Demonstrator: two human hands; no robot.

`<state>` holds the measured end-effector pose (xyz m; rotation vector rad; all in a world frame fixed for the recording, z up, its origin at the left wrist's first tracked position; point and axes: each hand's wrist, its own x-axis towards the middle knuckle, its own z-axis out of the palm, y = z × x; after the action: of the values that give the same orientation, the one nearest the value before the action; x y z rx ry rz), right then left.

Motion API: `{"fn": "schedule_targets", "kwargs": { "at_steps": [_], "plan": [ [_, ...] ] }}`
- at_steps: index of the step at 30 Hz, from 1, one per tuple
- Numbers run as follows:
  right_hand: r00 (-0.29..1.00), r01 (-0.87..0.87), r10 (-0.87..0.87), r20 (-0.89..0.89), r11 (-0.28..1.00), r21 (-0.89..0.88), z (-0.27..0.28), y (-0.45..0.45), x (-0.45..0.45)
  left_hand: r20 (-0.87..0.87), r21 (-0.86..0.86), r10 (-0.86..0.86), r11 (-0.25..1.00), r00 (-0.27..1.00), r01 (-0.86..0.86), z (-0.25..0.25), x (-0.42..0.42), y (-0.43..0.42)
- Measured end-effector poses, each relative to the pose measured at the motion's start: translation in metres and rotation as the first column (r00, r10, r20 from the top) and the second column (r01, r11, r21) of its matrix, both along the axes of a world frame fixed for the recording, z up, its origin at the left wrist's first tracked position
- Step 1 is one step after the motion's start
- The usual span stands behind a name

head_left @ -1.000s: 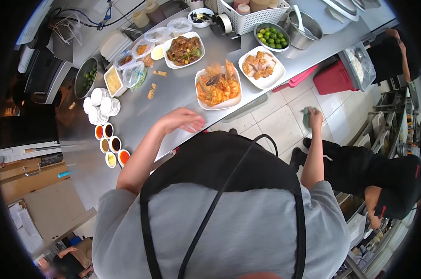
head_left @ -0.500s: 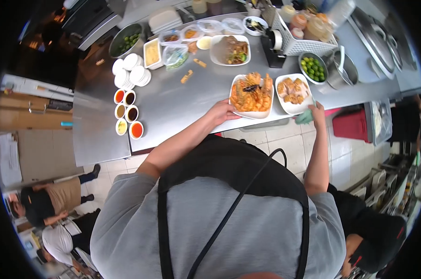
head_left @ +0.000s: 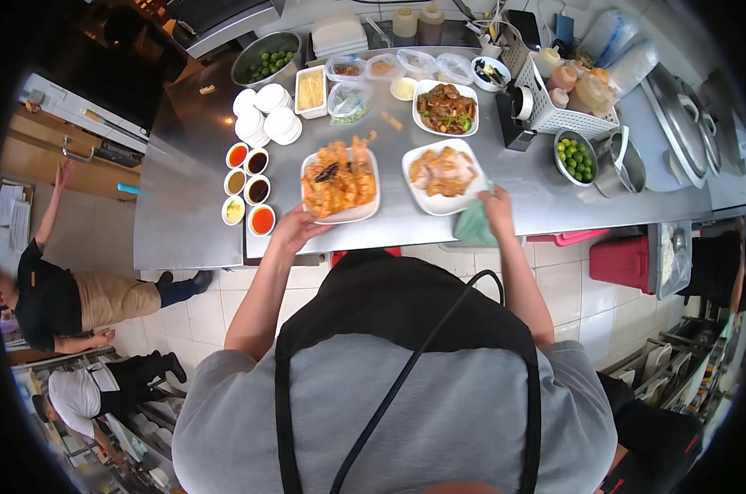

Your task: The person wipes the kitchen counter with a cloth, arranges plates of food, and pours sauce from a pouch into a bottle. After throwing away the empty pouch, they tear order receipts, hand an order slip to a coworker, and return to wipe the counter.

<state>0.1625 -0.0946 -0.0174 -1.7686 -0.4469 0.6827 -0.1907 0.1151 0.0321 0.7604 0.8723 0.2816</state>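
Note:
At the counter's near edge, my left hand (head_left: pixel 299 230) grips the lower left corner of a white square plate (head_left: pixel 348 219) heaped with orange-coated fried food (head_left: pixel 332 183) and a dark piece on top. My right hand (head_left: pixel 497 211) is closed on a green cloth (head_left: pixel 473 225), at the lower right corner of a second white plate (head_left: pixel 425 198) bearing pale, browned meat pieces (head_left: pixel 445 172). Left of the first plate, sauce cups (head_left: pixel 263 219) stand in two columns. Behind the second plate lies a plate of brown meat and greens (head_left: pixel 447 109).
White lids (head_left: pixel 282 125) are stacked behind the sauces. Along the back stand a bowl of limes (head_left: pixel 268 62), plastic tubs (head_left: pixel 344 68) and a basket of bottles (head_left: pixel 571 122). To the right are a lime pot (head_left: pixel 575 158) and a metal pot (head_left: pixel 619 174). Two people (head_left: pixel 44 288) are at the left.
Both plates have moved left along the counter with my hands, toward the sauce cups. The camera view has shifted too. A person at the left now has an arm stretched out.

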Motion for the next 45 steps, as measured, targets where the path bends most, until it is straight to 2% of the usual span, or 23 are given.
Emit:
{"fn": "schedule_targets", "kwargs": {
  "at_steps": [8,11,13,15,16,20,22,23,25,27,28,30,33,34,35,36,37,38,39,41,42,43,45],
  "plan": [
    [0.988,-0.104,0.113,0.101,0.991,-0.085,-0.025,0.105,-0.031,0.037,0.031,0.155,0.987,0.987,-0.156,-0.015,-0.014,0.038],
    [0.981,-0.176,0.185,0.057,0.975,-0.133,0.008,0.102,-0.033,0.020,0.086,0.143,0.986,0.990,-0.144,-0.021,-0.007,0.055],
    [0.952,-0.045,0.071,0.297,0.995,-0.093,0.028,0.086,-0.024,0.014,0.088,0.181,0.979,0.983,-0.181,-0.022,-0.007,0.057],
    [0.934,-0.024,0.075,0.348,0.988,-0.151,0.037,0.051,0.022,-0.116,0.246,0.312,0.929,0.943,-0.277,-0.010,-0.006,0.054],
    [0.874,0.130,-0.012,0.485,0.969,-0.211,0.038,0.032,0.044,-0.155,0.342,0.347,0.897,0.925,-0.279,-0.008,-0.012,0.053],
    [0.896,0.071,0.185,0.404,0.837,-0.542,0.036,-0.021,0.104,-0.163,0.638,0.469,0.722,0.868,-0.270,0.019,-0.029,0.055],
    [0.604,0.380,0.234,0.762,0.756,-0.534,-0.021,-0.023,0.096,-0.112,0.688,0.433,0.684,0.895,-0.245,0.038,-0.037,0.055],
    [0.611,0.372,0.238,0.755,0.755,-0.540,-0.031,-0.020,0.085,-0.149,0.735,0.431,0.651,0.890,-0.192,0.051,-0.040,0.053],
    [0.272,0.298,0.396,0.877,0.832,-0.468,-0.043,-0.008,0.039,-0.173,0.764,0.410,0.630,0.895,-0.141,0.068,-0.047,0.053],
    [0.203,-0.142,0.393,0.897,0.918,-0.370,-0.025,0.008,-0.028,-0.184,0.772,0.415,0.622,0.891,-0.130,0.083,-0.051,0.055],
    [0.252,-0.368,0.532,0.808,0.825,-0.429,-0.013,0.016,-0.061,-0.179,0.784,0.423,0.607,0.888,-0.131,0.090,-0.051,0.055],
    [0.155,-0.621,0.705,0.692,0.614,-0.487,0.001,0.043,-0.117,-0.184,0.797,0.408,0.594,0.894,-0.107,0.110,-0.039,0.058],
    [-0.073,-0.795,0.588,0.806,0.454,-0.403,-0.001,0.081,-0.181,-0.148,0.841,0.391,0.532,0.908,-0.092,0.130,-0.011,0.067],
    [-0.284,-0.757,0.493,0.823,0.411,-0.507,-0.005,0.090,-0.194,-0.091,0.849,0.335,0.518,0.938,-0.103,0.134,-0.001,0.073],
    [-0.175,-0.891,0.493,0.852,0.289,-0.350,-0.014,0.095,-0.203,-0.028,0.861,0.276,0.495,0.961,-0.116,0.141,0.008,0.079],
    [-0.317,-0.861,0.401,0.859,0.259,-0.438,-0.018,0.098,-0.204,-0.018,0.875,0.247,0.473,0.969,-0.104,0.150,0.017,0.081],
    [-0.333,-0.881,0.443,0.832,0.170,-0.442,-0.022,0.098,-0.200,0.001,0.892,0.224,0.440,0.975,-0.102,0.159,0.025,0.088],
    [-0.153,-0.946,0.481,0.863,0.183,-0.269,-0.024,0.093,-0.190,-0.014,0.921,0.249,0.380,0.969,-0.085,0.163,0.029,0.105],
    [-0.037,-0.927,0.622,0.782,0.270,-0.259,0.000,0.083,-0.183,0.077,0.928,0.245,0.337,0.966,-0.159,0.175,0.036,0.114],
    [0.267,-0.862,0.701,0.662,0.481,-0.162,0.036,0.068,-0.155,-0.033,0.959,0.287,0.281,0.957,-0.051,0.213,0.036,0.132],
    [0.445,-0.765,0.529,0.723,0.644,-0.001,0.046,0.060,-0.142,-0.021,0.973,0.350,0.222,0.936,-0.062,0.229,0.034,0.145],
    [0.687,-0.591,0.458,0.564,0.804,0.068,0.042,0.050,-0.122,-0.010,0.983,0.410,0.171,0.912,-0.066,0.244,0.033,0.159],
    [0.793,-0.333,0.327,0.514,0.939,-0.084,0.061,0.029,-0.081,0.073,0.992,0.522,-0.123,0.850,-0.010,0.275,0.032,0.187]
  ]
}}
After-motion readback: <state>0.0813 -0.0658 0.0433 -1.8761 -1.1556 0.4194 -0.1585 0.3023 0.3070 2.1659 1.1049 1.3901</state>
